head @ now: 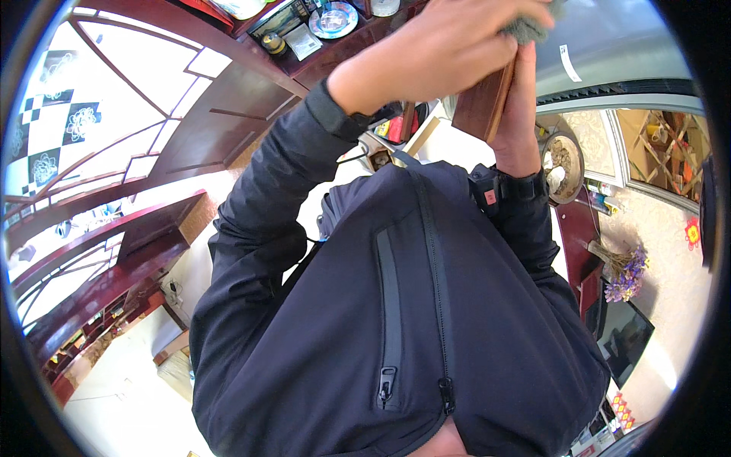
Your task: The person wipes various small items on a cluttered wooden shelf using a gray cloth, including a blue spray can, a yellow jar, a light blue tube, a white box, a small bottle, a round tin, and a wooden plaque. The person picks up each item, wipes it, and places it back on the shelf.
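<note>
Coming in from the left, my left hand has its fingers closed on a grey-green cloth, close to the upper end of a brown wooden piece. My right hand lies along the right side of this piece and supports it from there; part of its fingers is hidden behind the cloth and the other hand. The wooden piece is held up at a tilt in front of me, and its far end is covered by my left hand. Both forearms are in black sleeves with dark cuffs.
A dark shelf at the top holds a patterned plate and a small jar. At upper right stands a grey glossy surface. A round pot and dried purple flowers are on the right.
</note>
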`<state>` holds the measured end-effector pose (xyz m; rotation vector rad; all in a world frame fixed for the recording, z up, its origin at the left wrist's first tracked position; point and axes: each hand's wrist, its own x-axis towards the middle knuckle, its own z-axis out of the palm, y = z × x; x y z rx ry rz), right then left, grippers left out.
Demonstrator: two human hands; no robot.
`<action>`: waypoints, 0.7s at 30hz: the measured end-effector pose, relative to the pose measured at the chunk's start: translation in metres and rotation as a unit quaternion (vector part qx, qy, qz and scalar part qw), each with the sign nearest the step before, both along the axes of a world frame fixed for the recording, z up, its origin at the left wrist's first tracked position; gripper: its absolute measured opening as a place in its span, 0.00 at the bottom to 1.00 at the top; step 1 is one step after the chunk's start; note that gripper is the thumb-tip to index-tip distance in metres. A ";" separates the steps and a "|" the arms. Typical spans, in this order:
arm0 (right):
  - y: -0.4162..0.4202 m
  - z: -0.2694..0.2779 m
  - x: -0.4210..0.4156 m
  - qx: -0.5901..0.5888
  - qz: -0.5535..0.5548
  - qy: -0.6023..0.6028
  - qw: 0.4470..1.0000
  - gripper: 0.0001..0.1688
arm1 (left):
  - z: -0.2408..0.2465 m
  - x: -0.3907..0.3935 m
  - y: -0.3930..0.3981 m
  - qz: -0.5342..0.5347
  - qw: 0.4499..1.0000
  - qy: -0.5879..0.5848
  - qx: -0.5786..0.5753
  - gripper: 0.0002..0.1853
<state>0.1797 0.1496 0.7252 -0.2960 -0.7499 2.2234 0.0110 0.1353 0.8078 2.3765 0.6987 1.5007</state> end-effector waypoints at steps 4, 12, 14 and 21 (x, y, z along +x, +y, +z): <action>-0.013 0.024 -0.010 0.008 -0.116 -0.102 0.988 0.38 | -0.024 0.004 -0.017 0.028 0.999 0.030 -0.001 0.22; 0.040 -0.008 0.010 0.009 -0.045 0.130 0.990 0.34 | -0.049 0.006 -0.036 -0.019 0.999 0.025 -0.021 0.21; 0.029 0.006 0.014 -0.056 -0.144 0.049 0.987 0.34 | -0.053 -0.003 -0.034 -0.039 0.998 0.028 -0.041 0.22; 0.010 0.006 0.022 0.048 -0.173 -0.279 0.943 0.20 | -0.050 -0.049 -0.048 0.095 0.962 -0.184 -0.178 0.16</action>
